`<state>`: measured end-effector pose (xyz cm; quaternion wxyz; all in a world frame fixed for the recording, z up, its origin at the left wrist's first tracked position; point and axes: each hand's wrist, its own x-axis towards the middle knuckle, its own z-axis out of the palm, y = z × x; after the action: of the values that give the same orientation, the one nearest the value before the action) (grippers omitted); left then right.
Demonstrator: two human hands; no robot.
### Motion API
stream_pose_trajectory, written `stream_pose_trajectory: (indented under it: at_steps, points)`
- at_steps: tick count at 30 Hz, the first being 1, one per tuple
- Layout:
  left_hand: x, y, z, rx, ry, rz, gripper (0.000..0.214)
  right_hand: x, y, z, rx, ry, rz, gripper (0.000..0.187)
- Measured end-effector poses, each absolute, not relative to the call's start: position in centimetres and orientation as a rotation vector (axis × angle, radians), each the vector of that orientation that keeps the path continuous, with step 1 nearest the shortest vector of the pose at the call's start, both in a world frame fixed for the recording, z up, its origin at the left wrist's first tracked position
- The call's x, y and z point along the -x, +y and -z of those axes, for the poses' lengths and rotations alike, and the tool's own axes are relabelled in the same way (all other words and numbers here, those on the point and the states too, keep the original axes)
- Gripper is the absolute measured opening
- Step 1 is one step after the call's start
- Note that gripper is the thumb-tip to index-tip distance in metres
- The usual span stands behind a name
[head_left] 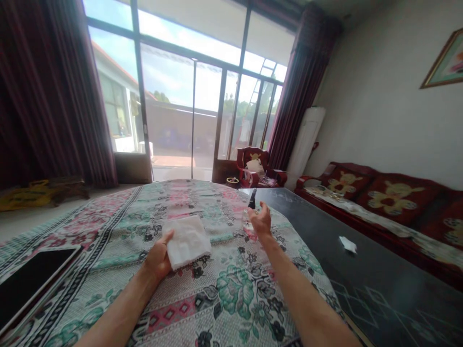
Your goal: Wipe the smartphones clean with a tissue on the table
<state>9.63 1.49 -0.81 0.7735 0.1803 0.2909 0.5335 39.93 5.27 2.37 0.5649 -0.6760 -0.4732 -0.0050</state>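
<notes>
My left hand (161, 255) holds a folded white cloth (188, 242) by its left edge, the thumb lying on top. The cloth is close above the patterned tablecloth (231, 289). Farther forward and to the right, my right hand (261, 220) is at a small clear bottle (246, 220) with a black spray-type top (252, 198). Its thumb overlaps the bottle's side, while the index finger stands apart to the right. The hand partly covers the bottle, and I cannot make out a firm grip.
A dark flat screen (34, 284) lies at the table's left. Beyond the table's right side is a black tabletop (314, 231) bearing a crumpled white piece (347, 244). A red sofa (390, 197) runs along the wall. Glass doors (181, 120) stand ahead.
</notes>
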Motion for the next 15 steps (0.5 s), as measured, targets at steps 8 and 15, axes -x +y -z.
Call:
stream_pose_trajectory:
  at_steps: [8, 15]
  points:
    - [-10.1, 1.2, 0.2, -0.415, 0.664, -1.169, 0.04, -41.0, 8.1, -2.8, 1.603, -1.185, -0.14, 0.049]
    - [-9.7, 0.8, -0.2, -0.548, 0.732, -1.017, 0.029, -40.3, 6.4, -3.1, 1.445, -1.398, -0.33, 0.038]
